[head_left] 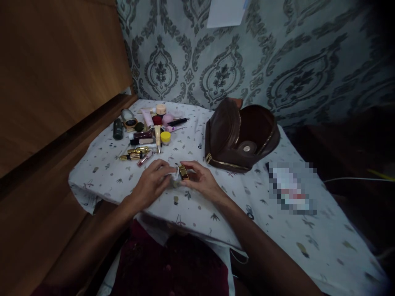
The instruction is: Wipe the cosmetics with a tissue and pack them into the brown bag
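Observation:
In the head view, my right hand point(202, 180) grips a small shiny gold item point(184, 172) between thumb and fingers; its exact kind is hard to make out. My left hand point(154, 181) pinches a crumpled white wipe or tissue point(175, 176) against the gold item's left side. Both hands are just above the near part of the table. Beyond them lies a group of cosmetics, with a yellow-lidded jar point(166, 137), a cream tube point(157, 137), a pink tube point(147, 118) and gold lipstick-like tubes point(135, 156).
A brown zippered bag point(224, 131) stands gaping at the back right. A blurred-out flat object point(291, 191) lies to the right, near a white cable point(348, 178). Patterned cloth covers the table point(197, 218). A wooden cabinet point(61, 74) rises on the left.

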Available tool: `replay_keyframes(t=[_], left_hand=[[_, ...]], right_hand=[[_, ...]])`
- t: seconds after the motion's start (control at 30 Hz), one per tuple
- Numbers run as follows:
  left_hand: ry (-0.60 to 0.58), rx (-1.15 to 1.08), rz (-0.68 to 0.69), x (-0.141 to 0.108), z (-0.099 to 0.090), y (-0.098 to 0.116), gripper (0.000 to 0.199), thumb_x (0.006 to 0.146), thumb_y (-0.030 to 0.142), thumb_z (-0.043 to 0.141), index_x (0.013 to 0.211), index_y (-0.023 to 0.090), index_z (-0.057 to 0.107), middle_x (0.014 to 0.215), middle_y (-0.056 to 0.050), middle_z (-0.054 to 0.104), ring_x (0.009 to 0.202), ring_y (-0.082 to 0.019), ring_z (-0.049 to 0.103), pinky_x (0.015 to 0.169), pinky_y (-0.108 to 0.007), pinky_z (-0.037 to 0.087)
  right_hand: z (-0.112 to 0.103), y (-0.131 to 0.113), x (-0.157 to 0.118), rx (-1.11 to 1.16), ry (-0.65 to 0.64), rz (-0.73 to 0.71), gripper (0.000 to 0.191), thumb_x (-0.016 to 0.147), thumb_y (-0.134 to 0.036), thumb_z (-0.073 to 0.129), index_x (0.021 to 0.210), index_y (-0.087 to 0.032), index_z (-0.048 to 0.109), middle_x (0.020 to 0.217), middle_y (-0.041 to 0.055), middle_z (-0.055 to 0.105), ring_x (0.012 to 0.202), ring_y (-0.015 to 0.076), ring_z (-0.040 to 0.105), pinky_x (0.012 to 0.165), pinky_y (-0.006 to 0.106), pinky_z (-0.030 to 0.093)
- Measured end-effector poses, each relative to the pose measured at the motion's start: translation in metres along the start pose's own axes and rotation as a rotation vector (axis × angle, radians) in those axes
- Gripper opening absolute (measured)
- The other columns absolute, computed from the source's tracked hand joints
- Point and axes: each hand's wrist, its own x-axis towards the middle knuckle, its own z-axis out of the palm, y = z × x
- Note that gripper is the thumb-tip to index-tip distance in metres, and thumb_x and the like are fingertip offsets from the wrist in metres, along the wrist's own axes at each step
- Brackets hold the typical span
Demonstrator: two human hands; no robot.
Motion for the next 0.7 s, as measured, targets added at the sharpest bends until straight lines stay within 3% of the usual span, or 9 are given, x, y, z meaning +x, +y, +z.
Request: replay_keyframes(t=[0.2,0.47,0.7], left_hand=[[-0.017,0.195,0.127,-0.018,0.008,0.015,0.032,0.09,0.006,0.049,0.116,0.022,0.059,0.112,-0.01,0.056,0.103,-0.023,0.054,0.079,-0.035,0.051],[0.089,-0.105,-0.11,-0.013,0.007,-0.005,0.022,0.092,0.014,0.054,0.109,0.022,0.065,0.1,-0.004,0.059,0.095,-0.017,0.06,0.082,-0.032,0.05],[0.046,-0.085,-0.063,-0.011,0.006,0.0,0.025,0.093,0.012,0.051,0.113,0.022,0.064,0.103,-0.005,0.057,0.098,-0.017,0.059,0.082,-0.032,0.049]], right_hand=[[-0.002,0.004,-0.001,0.029,0.016,0.026,0.054,0.067,-0.035,0.084,0.118,-0.027,0.065,0.111,0.0049,0.063,0.105,0.0211,0.06,0.089,0.038,0.053],[-0.007,0.0,-0.001,0.066,-0.072,0.019,0.054,0.066,-0.033,0.085,0.116,-0.028,0.065,0.116,0.005,0.06,0.107,0.0205,0.06,0.094,0.039,0.053],[-0.008,-0.001,-0.002,0.048,-0.055,-0.01,0.042,0.078,-0.04,0.076,0.117,-0.03,0.067,0.11,0.0049,0.061,0.102,0.0194,0.061,0.087,0.036,0.054]])
